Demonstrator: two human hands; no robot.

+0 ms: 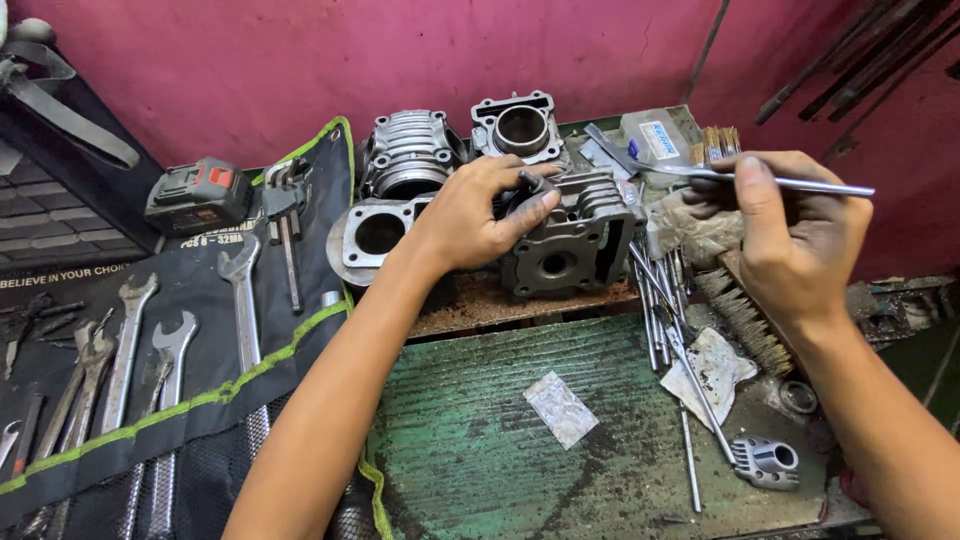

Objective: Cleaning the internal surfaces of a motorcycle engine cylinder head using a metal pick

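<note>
Green ribbed mat (470,440) lowest in frame, foil scrap (560,408) on it. Left hand (480,215) closed over engine cylinder block (570,240), frame centre. Right hand (790,230) pinching wire brush (715,160) by handle, upper right. Judgement: block best held braced, bristles worked between fins with short strokes.

Both forearms are bare to the lower frame edge, with no sleeve, glove, watch or band in view. The left hand (480,215) has short nails and dark smudges on its fingers, probably grease. The right hand (795,230) looks similarly grimy at the fingertips, though they are partly hidden.
</note>
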